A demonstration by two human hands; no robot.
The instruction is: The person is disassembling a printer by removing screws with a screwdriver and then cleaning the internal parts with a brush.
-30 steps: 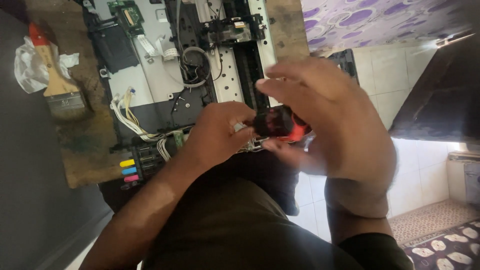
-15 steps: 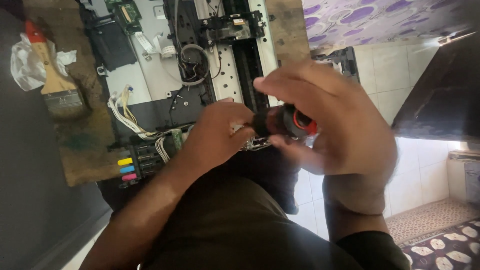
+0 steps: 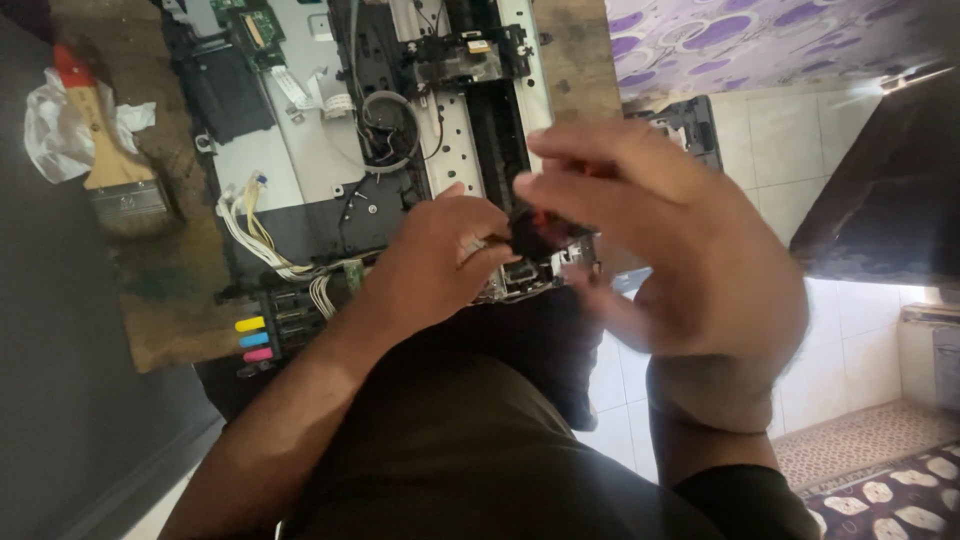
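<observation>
Head view showed my right hand (image 3: 660,270) curled with fingertips (image 3: 545,185) pinched around the black and red handle of a screwdriver (image 3: 535,228), while my left hand (image 3: 435,260) sat just beside it, fingers pressed together against a small metal part (image 3: 540,275) at the near edge of the opened printer (image 3: 400,150). The tool was mostly hidden and blurred; I think its long axis ran from my right palm down toward that metal part, tip pointing at the printer, though I could not see the tip. Covers were already off, with board, white cables (image 3: 250,225) and coloured ink tanks (image 3: 252,338) exposed; the fastener work at this corner looked unfinished. Further out lay a paintbrush (image 3: 105,160) on the wooden table (image 3: 170,290)
</observation>
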